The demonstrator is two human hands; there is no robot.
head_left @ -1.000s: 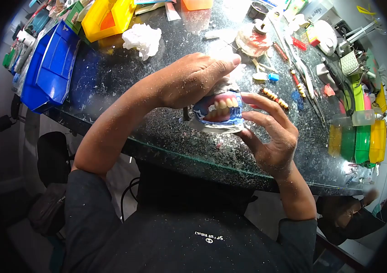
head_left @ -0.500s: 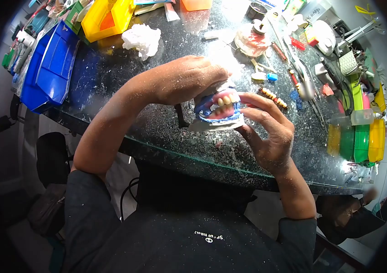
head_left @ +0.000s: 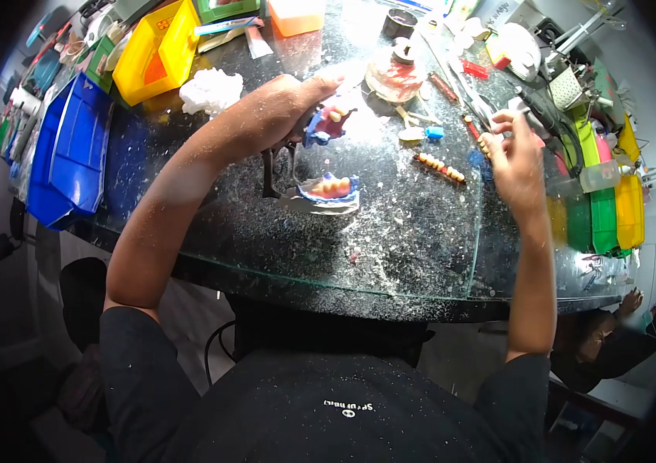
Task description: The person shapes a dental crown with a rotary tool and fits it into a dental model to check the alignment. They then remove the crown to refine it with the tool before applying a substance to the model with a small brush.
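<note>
My left hand (head_left: 297,104) is closed on the raised upper part of a dental articulator (head_left: 270,174). The upper model (head_left: 328,125), with blue wax, pink base and a few teeth, hangs tilted below my fingers. Its lower model (head_left: 328,189), with several teeth set in pink and blue wax on a pale base, rests on the bench, apart from the upper. My right hand (head_left: 518,166) is over the tools at the right, slightly blurred, thumb and fingers curved and apart. Nothing shows between them. Close by lie a metal tool (head_left: 463,89) and a red strip of teeth (head_left: 441,167).
White debris covers the dark bench (head_left: 405,255). At the left stand a blue bin (head_left: 73,154), a yellow bin (head_left: 154,58) and crumpled tissue (head_left: 210,91). A glass jar (head_left: 396,76) stands at the back. Colored bins (head_left: 604,220) stand right; another person (head_left: 613,339) sits beyond.
My right hand has let go of the models and moved right to the tools. My left hand has lifted the upper model off the lower one, opening the articulator. The view has shifted slightly.
</note>
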